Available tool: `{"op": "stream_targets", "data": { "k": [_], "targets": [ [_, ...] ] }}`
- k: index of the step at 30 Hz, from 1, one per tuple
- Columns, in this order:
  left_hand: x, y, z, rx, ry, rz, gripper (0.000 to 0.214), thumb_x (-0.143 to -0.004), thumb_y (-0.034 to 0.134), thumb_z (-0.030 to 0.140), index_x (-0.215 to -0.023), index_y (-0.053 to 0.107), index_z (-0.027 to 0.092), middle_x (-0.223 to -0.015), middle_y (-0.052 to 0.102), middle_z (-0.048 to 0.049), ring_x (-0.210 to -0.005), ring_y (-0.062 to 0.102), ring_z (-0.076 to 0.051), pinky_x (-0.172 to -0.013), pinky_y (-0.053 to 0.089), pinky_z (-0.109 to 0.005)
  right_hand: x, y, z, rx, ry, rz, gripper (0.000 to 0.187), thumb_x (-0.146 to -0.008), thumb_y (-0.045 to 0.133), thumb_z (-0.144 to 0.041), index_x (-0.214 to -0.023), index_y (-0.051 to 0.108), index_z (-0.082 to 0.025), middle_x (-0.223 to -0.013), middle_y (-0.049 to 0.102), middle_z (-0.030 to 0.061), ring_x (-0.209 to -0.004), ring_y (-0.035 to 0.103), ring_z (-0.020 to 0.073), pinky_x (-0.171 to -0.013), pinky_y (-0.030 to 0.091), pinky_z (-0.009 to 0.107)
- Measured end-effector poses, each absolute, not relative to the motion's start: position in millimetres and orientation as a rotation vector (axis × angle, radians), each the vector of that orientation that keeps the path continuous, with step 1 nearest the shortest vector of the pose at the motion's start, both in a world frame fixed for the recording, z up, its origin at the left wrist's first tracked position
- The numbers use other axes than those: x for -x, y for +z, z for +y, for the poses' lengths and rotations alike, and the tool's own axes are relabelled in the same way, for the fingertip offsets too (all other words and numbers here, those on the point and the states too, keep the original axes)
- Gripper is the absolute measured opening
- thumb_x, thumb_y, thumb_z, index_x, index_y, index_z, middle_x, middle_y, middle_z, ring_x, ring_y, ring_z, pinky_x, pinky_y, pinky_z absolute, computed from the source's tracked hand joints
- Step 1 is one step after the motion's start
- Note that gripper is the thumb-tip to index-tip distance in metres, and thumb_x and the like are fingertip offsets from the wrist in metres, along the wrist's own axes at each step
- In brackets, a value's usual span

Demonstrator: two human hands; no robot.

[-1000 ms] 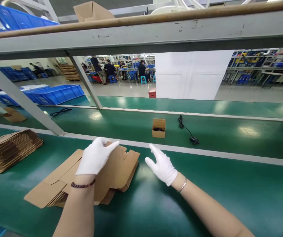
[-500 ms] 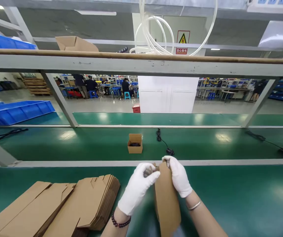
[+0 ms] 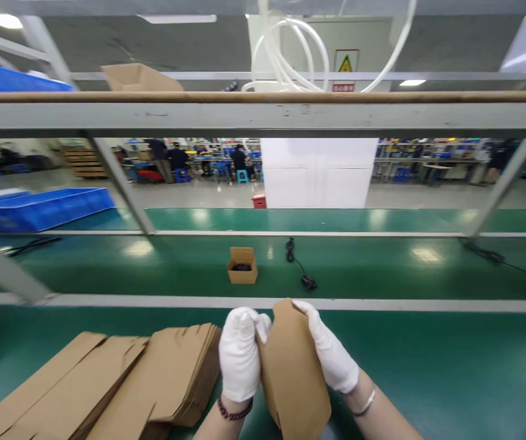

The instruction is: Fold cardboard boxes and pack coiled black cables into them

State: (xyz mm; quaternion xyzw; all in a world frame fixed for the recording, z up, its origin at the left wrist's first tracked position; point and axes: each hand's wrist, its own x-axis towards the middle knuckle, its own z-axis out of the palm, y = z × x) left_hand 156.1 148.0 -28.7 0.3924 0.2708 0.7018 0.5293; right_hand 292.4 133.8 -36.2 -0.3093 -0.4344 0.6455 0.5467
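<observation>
A brown cardboard box (image 3: 294, 373), partly folded, is held tilted between both white-gloved hands over the green work surface. On its left side my left hand (image 3: 241, 351) is closed, thumb and fingers pinching the upper left edge. My right hand (image 3: 329, 348) grips the box's upper right edge, with fingers partly hidden behind the cardboard. Left of the hands lie flat cardboard blanks (image 3: 171, 366), stacked and overlapping.
Beyond a grey rail (image 3: 153, 300), a small open carton (image 3: 243, 276) with dark contents stands beside a black cable (image 3: 307, 282). A blue bin (image 3: 43, 209) sits at left. Above runs a shelf beam (image 3: 263, 115); people work in the background.
The box has turned so that more of its broad face shows. My left hand has shifted left and down, now against its left edge. The view has swung slightly.
</observation>
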Motion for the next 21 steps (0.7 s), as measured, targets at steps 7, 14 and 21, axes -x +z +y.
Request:
{"op": "stream_targets", "data": {
  "k": [7,14,21],
  "targets": [
    [-160,-24,154,-1.030,1.596,0.903,0.039,-0.074,0.070,0.054,-0.078,0.064,0.015,-0.069,0.066,-0.0013,-0.062,0.059,-0.012,-0.065,0.048,-0.027,-316,-43,131,1.355,1.170,-1.248,0.058,-0.076,0.061,-0.065,-0.120,0.059,-0.027,-0.132,0.059,0.0066,-0.114,0.058,0.0293,-0.087,0.053,0.037],
    [-178,-31,144,-1.323,1.513,0.955,0.045,-0.085,0.052,0.058,-0.087,0.067,0.016,-0.126,0.062,-0.0141,-0.116,0.058,-0.024,-0.104,0.042,-0.037,-328,-72,149,1.402,0.692,-1.292,0.056,-0.072,0.060,-0.069,-0.103,0.064,-0.023,-0.111,0.068,0.0094,-0.097,0.064,0.0314,-0.083,0.051,0.044],
    [-182,-34,142,-1.412,1.657,1.233,0.027,-0.079,0.059,0.026,-0.057,0.046,0.021,-0.100,0.071,-0.0100,-0.095,0.066,-0.022,-0.088,0.051,-0.038,-310,-63,136,1.177,0.393,-1.445,0.030,-0.089,0.050,-0.048,-0.094,0.061,-0.021,-0.106,0.068,0.0086,-0.095,0.064,0.0247,-0.083,0.051,0.040]
  ]
}}
